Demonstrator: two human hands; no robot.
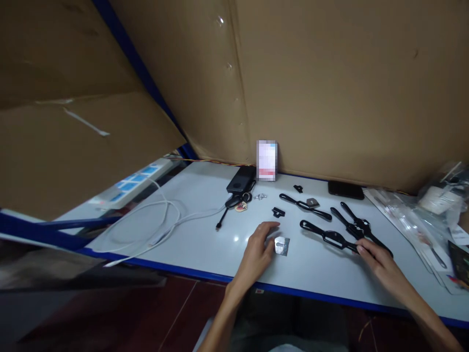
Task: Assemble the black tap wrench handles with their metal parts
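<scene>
My right hand (377, 259) pinches one end of a black spokeshave body (331, 237), whose other handle points left over the table. Just left of it, my left hand (259, 247) hovers with thumb and index finger apart, holding nothing. Beside that thumb lies a shiny flat metal blade (283, 247) with a slot. Farther back are a small black clamp-like part (278, 212) and another black part (298, 188). Another spokeshave body (293, 199) lies behind, with a dark grey plate (312, 202) against it. More black spokeshave bodies (348, 222) rest near my right hand.
Small silver screws (260, 196) lie near a black power bank (240, 180) and keys (242, 200). White cables (164, 230) loop across the left side. A lit phone (267, 161) leans on the cardboard wall; a dark phone (346, 189) lies right, near plastic bags (406, 220).
</scene>
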